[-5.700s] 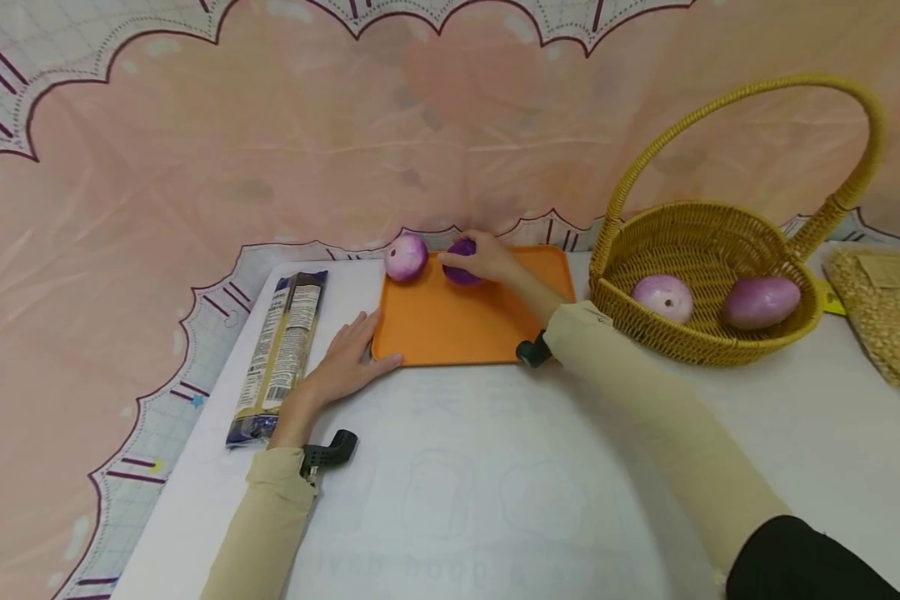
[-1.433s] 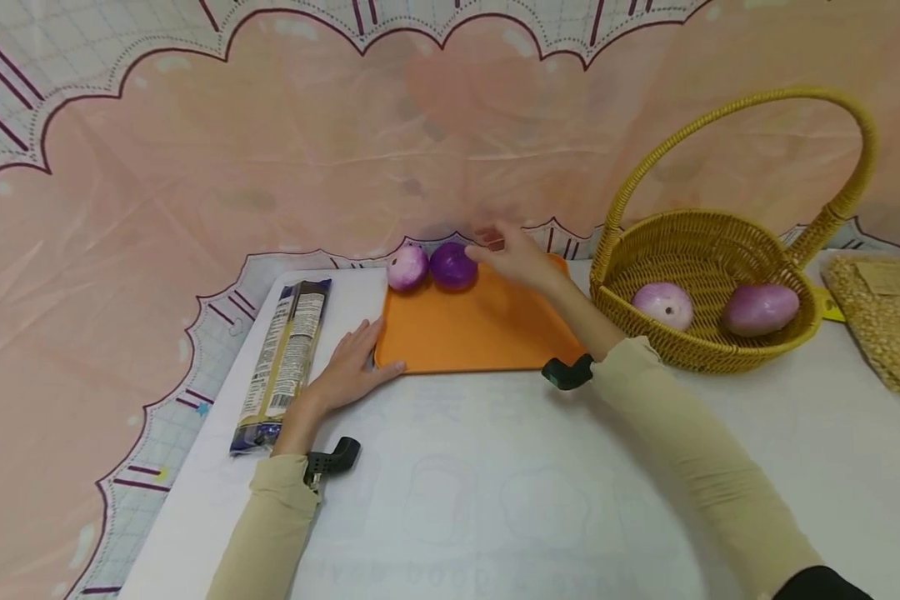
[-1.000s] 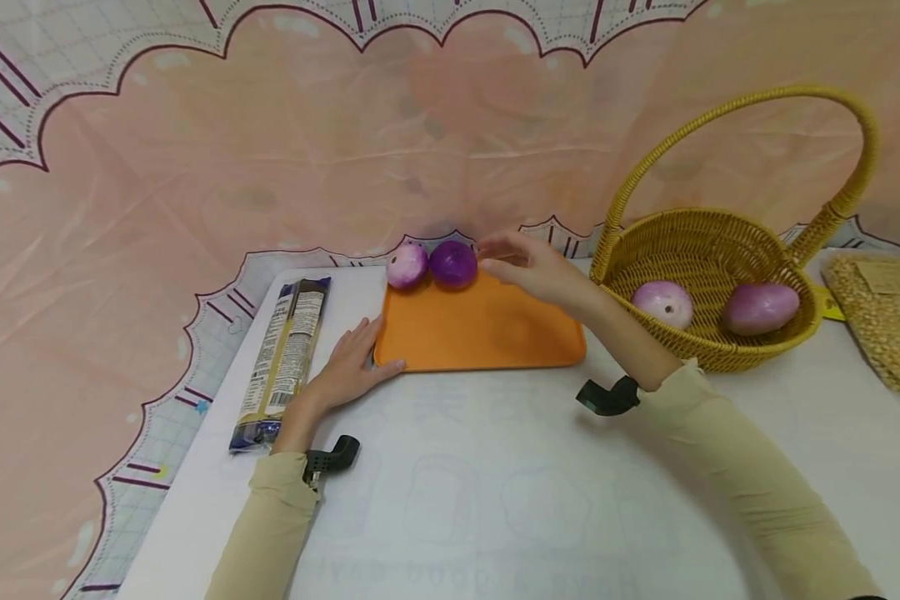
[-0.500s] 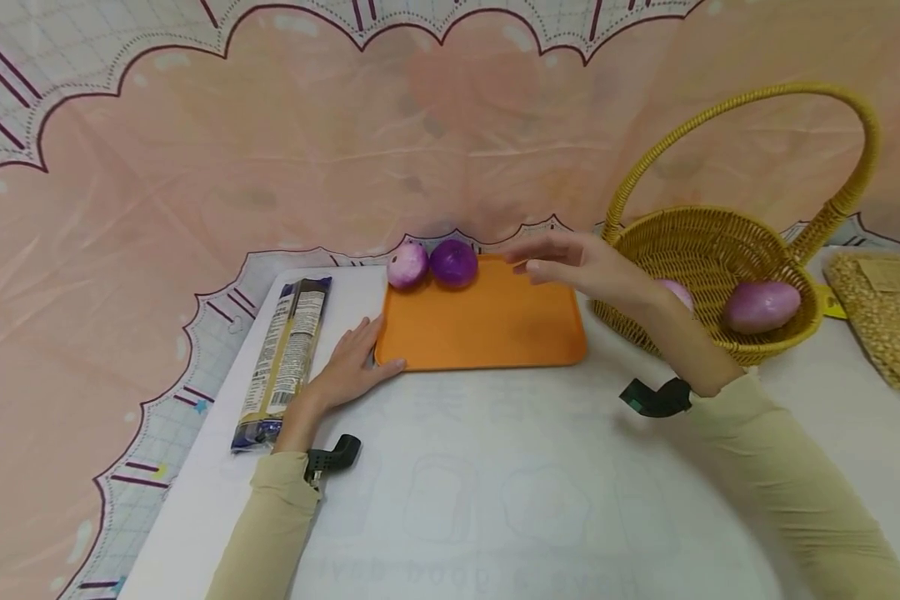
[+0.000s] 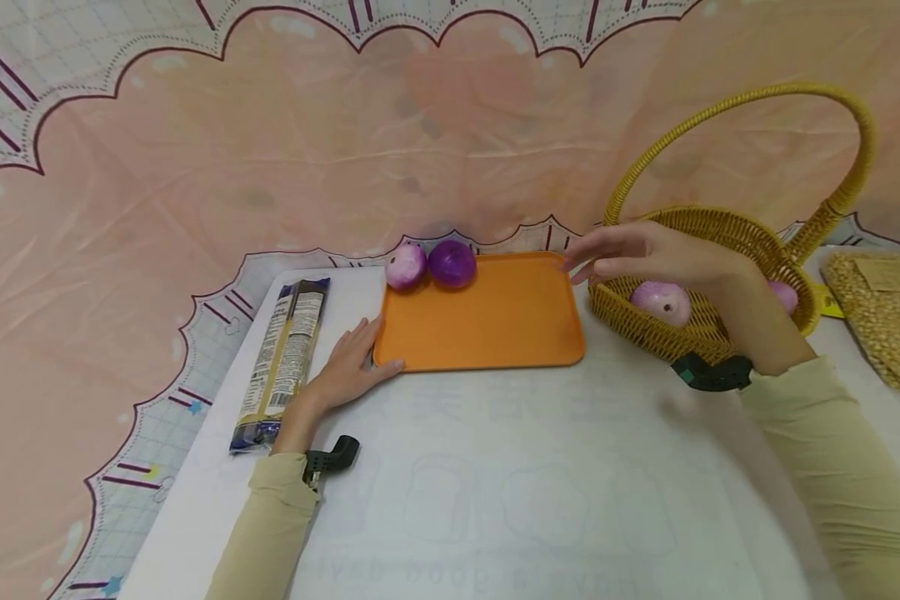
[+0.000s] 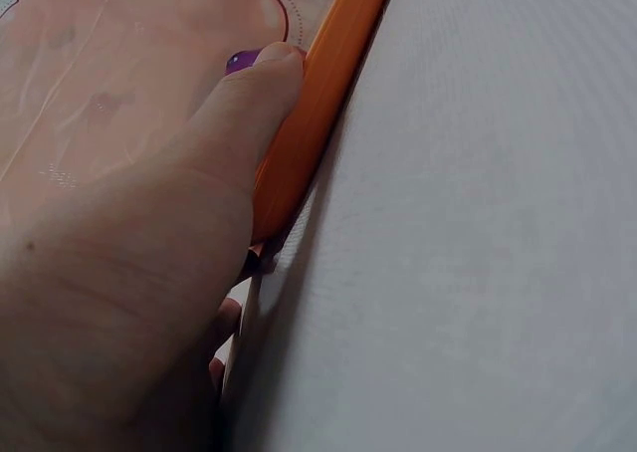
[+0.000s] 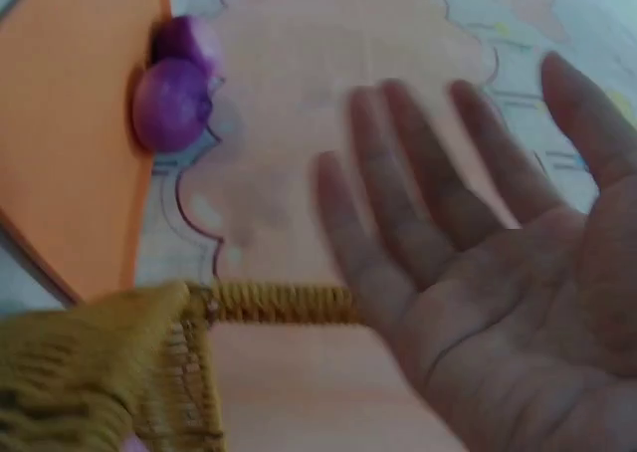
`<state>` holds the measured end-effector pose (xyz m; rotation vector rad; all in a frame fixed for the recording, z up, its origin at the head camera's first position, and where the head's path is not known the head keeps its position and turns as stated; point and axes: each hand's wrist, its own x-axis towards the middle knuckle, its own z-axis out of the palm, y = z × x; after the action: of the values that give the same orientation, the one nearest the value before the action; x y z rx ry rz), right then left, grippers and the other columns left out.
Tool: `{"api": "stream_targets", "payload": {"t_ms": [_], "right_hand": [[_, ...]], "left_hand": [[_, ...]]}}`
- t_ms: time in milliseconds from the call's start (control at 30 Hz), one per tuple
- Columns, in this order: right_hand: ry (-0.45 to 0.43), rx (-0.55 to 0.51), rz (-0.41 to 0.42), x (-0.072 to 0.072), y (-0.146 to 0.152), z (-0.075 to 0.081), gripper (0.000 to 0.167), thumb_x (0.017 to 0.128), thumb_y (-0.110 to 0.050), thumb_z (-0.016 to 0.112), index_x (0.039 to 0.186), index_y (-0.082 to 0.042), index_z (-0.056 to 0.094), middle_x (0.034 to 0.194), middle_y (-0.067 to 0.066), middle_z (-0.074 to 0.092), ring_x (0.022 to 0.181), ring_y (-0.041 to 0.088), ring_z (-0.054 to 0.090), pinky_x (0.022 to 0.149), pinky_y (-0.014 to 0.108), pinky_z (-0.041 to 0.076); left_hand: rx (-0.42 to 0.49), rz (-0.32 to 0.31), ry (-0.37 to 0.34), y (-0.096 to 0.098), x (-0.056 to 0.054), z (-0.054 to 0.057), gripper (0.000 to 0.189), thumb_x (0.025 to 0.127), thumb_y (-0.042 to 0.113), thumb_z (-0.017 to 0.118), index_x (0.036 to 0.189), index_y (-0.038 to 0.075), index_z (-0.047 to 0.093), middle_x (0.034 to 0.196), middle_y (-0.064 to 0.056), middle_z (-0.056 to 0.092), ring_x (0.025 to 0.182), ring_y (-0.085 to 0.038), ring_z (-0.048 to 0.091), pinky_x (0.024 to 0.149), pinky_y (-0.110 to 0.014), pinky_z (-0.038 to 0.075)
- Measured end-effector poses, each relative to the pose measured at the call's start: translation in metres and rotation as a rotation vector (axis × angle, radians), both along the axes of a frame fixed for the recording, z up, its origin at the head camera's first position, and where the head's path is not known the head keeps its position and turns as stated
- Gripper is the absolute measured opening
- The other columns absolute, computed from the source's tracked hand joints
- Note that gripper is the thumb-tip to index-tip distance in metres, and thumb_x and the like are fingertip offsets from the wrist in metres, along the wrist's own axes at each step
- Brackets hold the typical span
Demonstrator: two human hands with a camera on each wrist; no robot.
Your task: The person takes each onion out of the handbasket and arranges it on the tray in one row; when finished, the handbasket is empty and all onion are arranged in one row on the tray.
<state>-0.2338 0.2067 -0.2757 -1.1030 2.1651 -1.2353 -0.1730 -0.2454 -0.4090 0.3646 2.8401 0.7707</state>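
My left hand (image 5: 343, 371) rests at the near left corner of an orange tray (image 5: 495, 329), fingers extended along its side. In the left wrist view, the thumb (image 6: 280, 69) lies over the tray's edge. A pale purple onion (image 5: 407, 265) and a darker purple onion (image 5: 452, 264) stand side by side at the tray's back left corner. My right hand (image 5: 656, 254), with nothing in it, is over the left part of a wicker basket (image 5: 621, 315). Inside the basket are a pale onion (image 5: 662, 302) and another purple onion (image 5: 783, 294), partly hidden by my forearm.
The basket's tall handle (image 5: 750, 96) arches up behind my right hand. A long printed plastic packet (image 5: 285, 358) lies left of the tray, near my left forearm. At the far right lies a woven straw piece (image 5: 881, 325), with a yellow strip (image 5: 832, 302) beside the basket.
Earlier my right hand held the darker onion on the tray; it let go and moved right to the basket. The darker onion now sits against the pale one. My left hand stayed put.
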Motion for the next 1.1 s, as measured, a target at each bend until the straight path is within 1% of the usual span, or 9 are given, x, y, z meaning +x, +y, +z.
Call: {"api": "stream_targets", "payload": {"t_ms": [100, 167, 333, 533, 767, 867, 967, 1033, 1100], "right_hand": [[0.032, 0.170, -0.039, -0.003, 0.011, 0.003, 0.035, 0.102, -0.017, 0.048, 0.136, -0.018, 0.054, 0.135, 0.002, 0.059, 0.116, 0.012, 0.062, 0.096, 0.016, 0.050], [0.036, 0.229, -0.049, -0.005, 0.019, 0.004, 0.034, 0.102, -0.018, 0.048, 0.136, -0.019, 0.055, 0.135, 0.004, 0.059, 0.118, 0.013, 0.061, 0.096, 0.013, 0.048], [0.034, 0.298, -0.069, -0.009, 0.033, 0.010, 0.032, 0.102, -0.020, 0.050, 0.132, -0.014, 0.059, 0.131, 0.008, 0.062, 0.118, 0.012, 0.061, 0.096, 0.010, 0.046], [0.036, 0.432, -0.140, -0.012, 0.042, 0.015, 0.035, 0.098, -0.029, 0.056, 0.132, -0.021, 0.060, 0.134, 0.000, 0.062, 0.119, -0.004, 0.055, 0.094, 0.005, 0.040], [0.011, 0.500, -0.093, -0.026, 0.047, 0.012, 0.041, 0.098, -0.028, 0.056, 0.137, -0.015, 0.056, 0.139, 0.008, 0.057, 0.120, -0.004, 0.054, 0.094, 0.004, 0.040], [0.005, 0.569, -0.056, -0.035, 0.050, 0.009, 0.043, 0.098, -0.031, 0.056, 0.139, -0.015, 0.054, 0.142, 0.009, 0.056, 0.128, 0.010, 0.052, 0.102, 0.018, 0.044], [-0.006, 0.602, -0.007, -0.044, 0.052, 0.004, 0.047, 0.099, -0.031, 0.054, 0.141, -0.012, 0.051, 0.144, 0.013, 0.052, 0.135, 0.031, 0.046, 0.110, 0.043, 0.043], [-0.018, 0.599, 0.001, -0.047, 0.054, 0.001, 0.047, 0.099, -0.031, 0.054, 0.142, -0.011, 0.050, 0.146, 0.014, 0.050, 0.136, 0.033, 0.043, 0.111, 0.055, 0.038], [-0.017, 0.584, -0.005, -0.048, 0.055, -0.002, 0.047, 0.100, -0.031, 0.053, 0.143, -0.011, 0.049, 0.146, 0.015, 0.050, 0.136, 0.034, 0.043, 0.111, 0.056, 0.039]], "left_hand": [[-0.003, 0.001, 0.000, 0.000, 0.000, -0.002, 0.091, 0.092, 0.052, 0.058, 0.157, 0.010, 0.009, 0.164, -0.012, 0.013, 0.153, -0.032, 0.004, 0.125, -0.050, -0.001], [-0.003, 0.001, 0.000, 0.000, -0.001, -0.002, 0.091, 0.092, 0.052, 0.057, 0.157, 0.011, 0.009, 0.164, -0.012, 0.013, 0.153, -0.032, 0.004, 0.125, -0.050, -0.001], [0.004, 0.000, -0.006, 0.001, 0.000, 0.000, 0.091, 0.092, 0.051, 0.058, 0.157, 0.011, 0.009, 0.164, -0.012, 0.012, 0.153, -0.032, 0.003, 0.125, -0.050, -0.002], [-0.003, -0.006, 0.003, -0.001, 0.000, 0.000, 0.092, 0.092, 0.051, 0.059, 0.157, 0.010, 0.009, 0.164, -0.013, 0.012, 0.153, -0.033, 0.004, 0.125, -0.050, -0.001], [-0.004, -0.010, 0.009, -0.002, 0.000, -0.002, 0.091, 0.092, 0.051, 0.058, 0.157, 0.010, 0.009, 0.164, -0.013, 0.012, 0.153, -0.033, 0.004, 0.125, -0.051, -0.001], [0.000, -0.009, 0.004, -0.002, 0.000, -0.002, 0.091, 0.092, 0.051, 0.058, 0.157, 0.010, 0.009, 0.164, -0.013, 0.012, 0.153, -0.033, 0.004, 0.125, -0.050, -0.001], [-0.001, -0.010, 0.004, -0.002, 0.000, -0.001, 0.091, 0.092, 0.051, 0.058, 0.157, 0.010, 0.009, 0.164, -0.013, 0.012, 0.153, -0.033, 0.004, 0.124, -0.051, -0.001], [-0.001, -0.010, 0.006, -0.002, 0.000, -0.001, 0.091, 0.092, 0.050, 0.059, 0.157, 0.009, 0.009, 0.164, -0.013, 0.012, 0.153, -0.033, 0.004, 0.124, -0.051, -0.001], [-0.003, -0.011, 0.009, -0.002, 0.000, -0.001, 0.091, 0.092, 0.050, 0.059, 0.157, 0.009, 0.009, 0.164, -0.013, 0.013, 0.153, -0.033, 0.004, 0.124, -0.051, 0.000]]}}
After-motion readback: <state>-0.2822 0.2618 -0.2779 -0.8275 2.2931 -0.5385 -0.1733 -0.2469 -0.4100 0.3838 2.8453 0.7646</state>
